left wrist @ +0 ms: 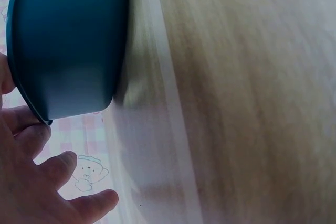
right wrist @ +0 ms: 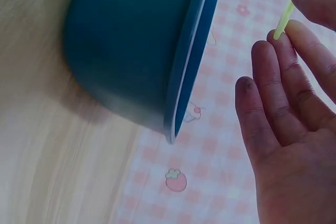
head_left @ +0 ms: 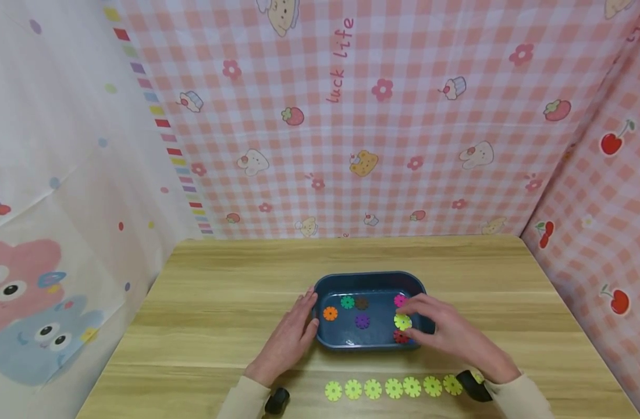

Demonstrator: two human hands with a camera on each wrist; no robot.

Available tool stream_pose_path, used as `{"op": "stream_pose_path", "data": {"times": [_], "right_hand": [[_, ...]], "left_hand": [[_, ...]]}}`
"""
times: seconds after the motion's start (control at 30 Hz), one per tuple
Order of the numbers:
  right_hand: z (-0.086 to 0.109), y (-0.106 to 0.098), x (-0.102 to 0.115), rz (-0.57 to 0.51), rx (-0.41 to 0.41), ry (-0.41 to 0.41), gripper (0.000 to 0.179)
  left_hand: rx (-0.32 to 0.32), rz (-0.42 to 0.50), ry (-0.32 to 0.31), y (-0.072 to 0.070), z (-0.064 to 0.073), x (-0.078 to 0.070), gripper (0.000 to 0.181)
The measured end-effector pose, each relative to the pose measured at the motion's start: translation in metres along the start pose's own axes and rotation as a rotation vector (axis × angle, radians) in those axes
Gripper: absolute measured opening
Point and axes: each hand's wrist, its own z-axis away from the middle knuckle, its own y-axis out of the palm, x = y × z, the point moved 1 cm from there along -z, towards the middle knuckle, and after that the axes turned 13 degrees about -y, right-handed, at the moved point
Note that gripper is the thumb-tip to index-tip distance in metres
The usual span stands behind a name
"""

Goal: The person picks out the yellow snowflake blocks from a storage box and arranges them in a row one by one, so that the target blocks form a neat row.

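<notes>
My right hand pinches a yellow-green notched disc between thumb and fingertips, above the right end of a dark blue plastic bin. Seen edge-on in the right wrist view, that disc is above the level of the bin's rim. Inside the bin lie orange, green, brown, purple, pink and dark red discs. My left hand rests against the bin's left end, its fingers loosely extended and touching the rim.
On the wooden table, a row of several yellow-green discs lies in front of the bin. The right wrist's black strap device overlaps the row's right end. Pink checked cloth hangs behind the table.
</notes>
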Motion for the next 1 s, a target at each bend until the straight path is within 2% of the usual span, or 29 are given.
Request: {"op": "stream_pose_path", "data": {"times": [0.17,0.5,0.7,0.9,1.0], "right_hand": [[0.009,-0.005,0.002,0.041,-0.045,0.001,0.032],[0.027,-0.014,0.005,0.128,-0.071,0.059,0.034],[0.039,-0.017,0.004,0.145,-0.098,0.047,0.040],[0.051,-0.023,0.000,0.144,-0.149,-0.022,0.045],[0.057,-0.025,-0.002,0.143,-0.164,-0.030,0.047]], "left_hand": [[0.001,0.002,-0.004,0.000,0.000,-0.001,0.056],[-0.005,0.003,-0.002,0.001,0.000,0.001,0.056],[-0.005,0.003,0.000,0.001,0.000,0.001,0.056],[-0.009,0.007,0.003,0.002,0.000,0.001,0.056],[-0.009,0.008,0.003,0.002,0.000,0.000,0.056]]}}
